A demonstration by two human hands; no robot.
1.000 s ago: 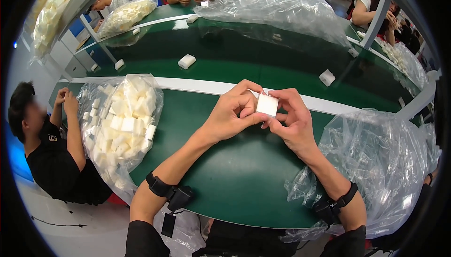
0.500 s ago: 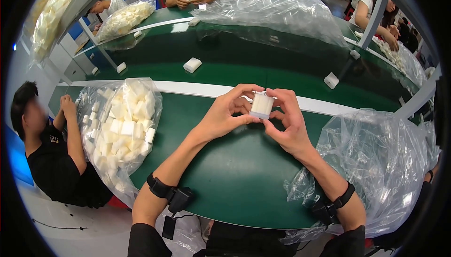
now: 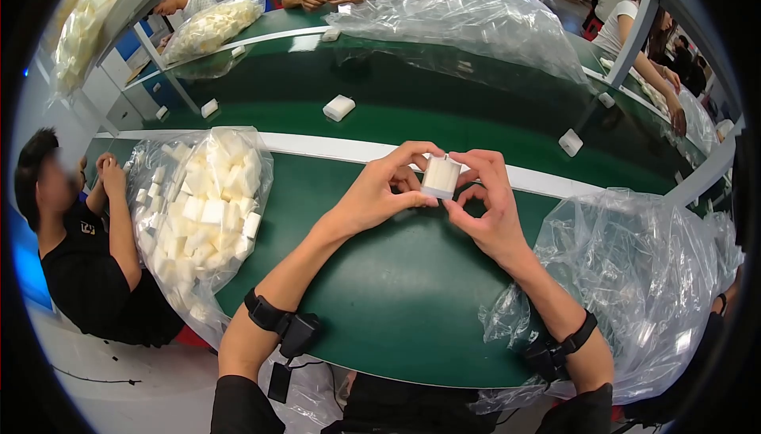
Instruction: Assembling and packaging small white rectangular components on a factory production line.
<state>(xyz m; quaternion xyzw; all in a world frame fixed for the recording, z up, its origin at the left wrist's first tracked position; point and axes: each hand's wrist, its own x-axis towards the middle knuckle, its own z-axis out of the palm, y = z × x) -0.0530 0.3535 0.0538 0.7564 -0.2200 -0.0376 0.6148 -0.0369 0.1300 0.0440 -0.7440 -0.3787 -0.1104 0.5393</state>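
Between the fingertips of both my hands is a small white charger-shaped block [image 3: 441, 178], upright over the green tabletop [image 3: 380, 291]. Its lower end has a pale bluish band, and a small stub shows at the top. My left hand [image 3: 388, 180] pinches its left side with thumb and fingers closed on it. From the right, my right hand [image 3: 487, 204] grips it by thumb and forefinger, the other fingers curled. To the left of my left forearm lies a see-through bag [image 3: 259, 152] full of cream-white blocks [image 3: 214, 212].
A crumpled see-through bag [image 3: 626, 275] covers the table's right side. Beyond a white rail [image 3: 317, 147] runs a green conveyor belt [image 3: 444, 117] carrying several white blocks [image 3: 339, 107]. A co-worker [image 3: 87, 252] sits at the left. Grey metal posts [image 3: 638, 38] stand at the sides.
The white blocks on the belt have shifted to the right. At the far right, a co-worker's arm has moved outward and down. My hands keep nearly the same hold on the block.
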